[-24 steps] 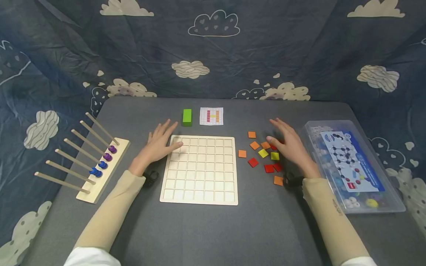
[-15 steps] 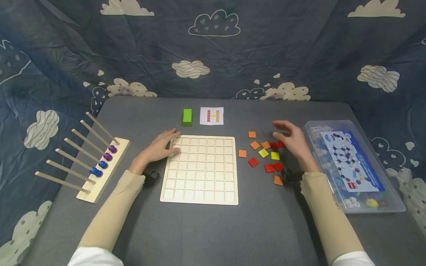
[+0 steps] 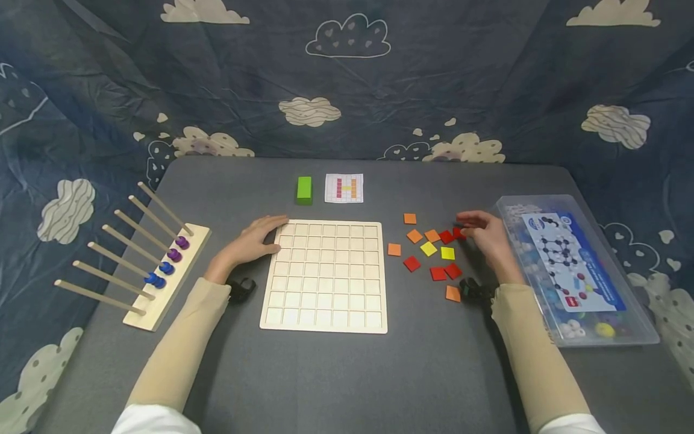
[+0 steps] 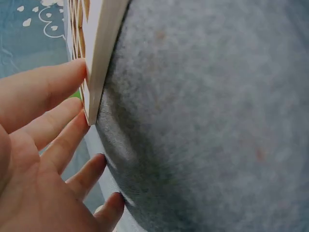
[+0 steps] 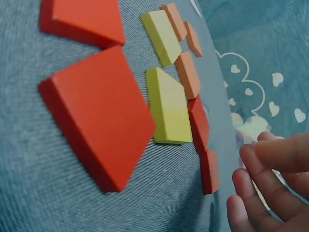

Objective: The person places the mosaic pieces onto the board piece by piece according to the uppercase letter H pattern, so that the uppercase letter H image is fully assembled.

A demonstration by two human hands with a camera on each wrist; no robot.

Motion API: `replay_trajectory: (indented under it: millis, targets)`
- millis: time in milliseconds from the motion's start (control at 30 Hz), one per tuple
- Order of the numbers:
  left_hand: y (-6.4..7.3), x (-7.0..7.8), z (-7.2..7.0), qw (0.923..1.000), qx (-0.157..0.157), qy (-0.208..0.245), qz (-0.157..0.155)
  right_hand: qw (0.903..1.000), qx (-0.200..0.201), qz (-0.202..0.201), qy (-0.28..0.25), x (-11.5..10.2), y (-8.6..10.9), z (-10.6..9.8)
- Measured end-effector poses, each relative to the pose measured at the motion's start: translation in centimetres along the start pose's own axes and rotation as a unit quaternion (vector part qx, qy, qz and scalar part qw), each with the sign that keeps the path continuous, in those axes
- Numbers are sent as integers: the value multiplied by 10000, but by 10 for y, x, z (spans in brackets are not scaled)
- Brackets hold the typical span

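Observation:
In the head view my left hand (image 3: 248, 244) lies at the upper left corner of a square wooden grid board (image 3: 325, 277). The left wrist view shows thumb and fingertips touching the board's edge (image 4: 99, 63), the other fingers spread and nearly straight. My right hand (image 3: 486, 238) hovers at the right side of the loose square tiles, its fingers loosely bent with nothing seen between them. Nearest to its fingertips is a red tile (image 3: 458, 232). In the right wrist view that hand (image 5: 275, 183) is apart from the red tiles (image 5: 101, 116) and yellow tiles (image 5: 169, 106).
Orange tiles (image 3: 409, 219) lie among the others right of the board. A pattern card (image 3: 344, 188) and green block (image 3: 305, 190) are behind it. A peg rack (image 3: 168, 280) with beads stands left; a clear plastic case (image 3: 577, 271) lies right.
My right hand has moved right and toward me, uncovering red tiles, and its fingers have bent. My left hand has drawn back from over the board to its left edge.

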State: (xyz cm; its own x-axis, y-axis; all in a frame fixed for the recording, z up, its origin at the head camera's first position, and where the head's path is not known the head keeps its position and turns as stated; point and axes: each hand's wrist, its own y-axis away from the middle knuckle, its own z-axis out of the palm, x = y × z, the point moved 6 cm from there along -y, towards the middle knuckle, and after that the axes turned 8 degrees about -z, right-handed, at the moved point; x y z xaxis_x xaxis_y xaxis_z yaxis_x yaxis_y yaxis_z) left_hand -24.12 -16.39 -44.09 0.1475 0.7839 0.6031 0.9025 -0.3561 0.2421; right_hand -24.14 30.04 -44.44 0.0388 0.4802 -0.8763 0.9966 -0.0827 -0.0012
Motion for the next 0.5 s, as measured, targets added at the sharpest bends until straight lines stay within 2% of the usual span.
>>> replay_trajectory:
  millis: [133,333,500]
  targets:
    - [1,-3,-1,10000,-3,64,-62,9997,-44,214,147,-11,7,2]
    - [6,-4,-2,9998,-24,148,-108,9991,14,321,291,-9,7,4]
    - [6,-5,-1,9997,-87,249,-12,9962,109,329,794,-7,7,4]
